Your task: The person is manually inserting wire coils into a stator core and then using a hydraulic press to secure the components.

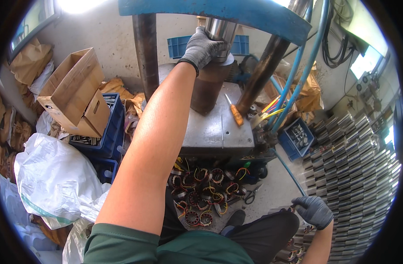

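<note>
My left hand [200,47], in a grey knit glove, is closed around the shiny steel ram [221,31] of the press, fingers wrapped over it just above the rusty brown steel cylinder [208,90] that stands upright on the grey metal press table [219,130]. The cylinder sits at about twelve o'clock from my chest, directly under the ram and touching the table plate. At three o'clock from the cylinder, lying on the same plate, is a screwdriver with an orange handle [235,113], its tip pointing up toward the cylinder. Two dark steel columns [146,48] flank the work, one at nine o'clock and one leaning at two o'clock, both running up to the blue painted crossbeam [219,14] overhead. Blue hoses [298,70] hang down at three o'clock. My right hand [314,210], in a dark grey glove, is low at five o'clock, beside my knee, curled around something small; I cannot tell what it grips. Below the table, at six o'clock, lies a heap of wound motor stators with copper coils and coloured leads [201,193], with a pair of scissors [250,195] just beside them. Far out at four o'clock stand rows of stacked silver metal housings [360,176]. At nine o'clock a blue plastic crate [108,132] holds an open cardboard box [74,92], with a white plastic sack [52,176] at eight o'clock.
</note>
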`<state>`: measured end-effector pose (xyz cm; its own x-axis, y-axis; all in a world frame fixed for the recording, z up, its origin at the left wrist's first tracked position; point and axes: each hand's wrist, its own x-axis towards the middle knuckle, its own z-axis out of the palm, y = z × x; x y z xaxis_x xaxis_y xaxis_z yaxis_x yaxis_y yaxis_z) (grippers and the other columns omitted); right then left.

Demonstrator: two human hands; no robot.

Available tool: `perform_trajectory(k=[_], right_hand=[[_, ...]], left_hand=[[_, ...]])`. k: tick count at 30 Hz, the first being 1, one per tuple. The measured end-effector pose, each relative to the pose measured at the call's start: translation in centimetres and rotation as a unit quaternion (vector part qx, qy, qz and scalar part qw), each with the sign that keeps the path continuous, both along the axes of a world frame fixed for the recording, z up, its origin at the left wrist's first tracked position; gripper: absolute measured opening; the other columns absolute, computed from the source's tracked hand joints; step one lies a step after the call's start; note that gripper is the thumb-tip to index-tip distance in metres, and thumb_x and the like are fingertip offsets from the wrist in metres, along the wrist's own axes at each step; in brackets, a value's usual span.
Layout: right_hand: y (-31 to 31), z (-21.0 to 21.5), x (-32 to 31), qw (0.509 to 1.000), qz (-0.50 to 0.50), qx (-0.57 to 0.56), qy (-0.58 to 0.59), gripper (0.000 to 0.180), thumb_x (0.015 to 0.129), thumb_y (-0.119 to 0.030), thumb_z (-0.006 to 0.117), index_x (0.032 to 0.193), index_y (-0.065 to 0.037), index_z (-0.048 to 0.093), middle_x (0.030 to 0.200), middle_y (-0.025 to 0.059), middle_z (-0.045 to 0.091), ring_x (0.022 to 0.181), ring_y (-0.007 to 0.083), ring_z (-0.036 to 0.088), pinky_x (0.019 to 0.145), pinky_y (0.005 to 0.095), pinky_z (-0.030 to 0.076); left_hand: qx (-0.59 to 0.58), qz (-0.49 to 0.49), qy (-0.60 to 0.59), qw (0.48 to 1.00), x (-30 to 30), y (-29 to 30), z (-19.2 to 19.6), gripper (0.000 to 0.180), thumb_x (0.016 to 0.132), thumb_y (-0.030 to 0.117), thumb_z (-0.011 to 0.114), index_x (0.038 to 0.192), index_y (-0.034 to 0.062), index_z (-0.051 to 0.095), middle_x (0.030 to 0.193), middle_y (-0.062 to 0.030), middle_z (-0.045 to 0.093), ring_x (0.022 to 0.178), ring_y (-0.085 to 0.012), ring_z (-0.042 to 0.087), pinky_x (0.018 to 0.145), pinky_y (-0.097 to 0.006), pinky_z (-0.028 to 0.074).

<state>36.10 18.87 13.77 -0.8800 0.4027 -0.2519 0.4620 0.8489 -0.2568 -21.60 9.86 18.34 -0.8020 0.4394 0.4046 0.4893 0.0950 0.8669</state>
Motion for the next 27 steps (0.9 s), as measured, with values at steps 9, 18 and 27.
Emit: perform_trajectory(k=[9, 18, 27], right_hand=[[6.3, 2.7, -5.4, 0.874, -0.074, 0.205, 0.434, 0.019, 0.097, -0.003, 0.062, 0.114, 0.0, 0.07, 0.097, 0.0158, 0.071, 0.086, 0.0319, 0.071, 0.083, 0.0403, 0.057], [11.7, 8.9, -15.9, 0.814, -0.031, 0.304, 0.494, 0.024, 0.101, -0.022, 0.067, 0.107, 0.0, 0.073, 0.099, 0.0181, 0.076, 0.093, 0.0332, 0.074, 0.084, 0.0388, 0.057], [10.2, 6.4, -10.4, 0.826, -0.026, 0.361, 0.432, 0.015, 0.094, -0.012, 0.066, 0.106, -0.003, 0.071, 0.1, 0.0182, 0.074, 0.09, 0.0352, 0.072, 0.082, 0.0414, 0.058]], left_hand=[[0.075, -0.069, 0.013, 0.995, 0.2, 1.1, -0.2, 0.089, 0.066, 0.035, 0.098, 0.13, 0.0024, 0.046, 0.121, -0.0148, 0.069, 0.114, -0.0226, 0.067, 0.1, -0.034, 0.054], [0.146, -0.058, 0.048, 0.987, -6.3, 2.4, -2.8, 0.103, 0.072, 0.027, 0.097, 0.148, 0.0052, 0.031, 0.135, -0.0137, 0.061, 0.122, -0.0215, 0.061, 0.105, -0.031, 0.051], [0.163, -0.061, 0.039, 0.984, 8.4, -4.3, -2.3, 0.093, 0.077, -0.004, 0.085, 0.149, 0.0119, 0.028, 0.135, -0.0172, 0.057, 0.115, -0.0266, 0.065, 0.095, -0.034, 0.062]])
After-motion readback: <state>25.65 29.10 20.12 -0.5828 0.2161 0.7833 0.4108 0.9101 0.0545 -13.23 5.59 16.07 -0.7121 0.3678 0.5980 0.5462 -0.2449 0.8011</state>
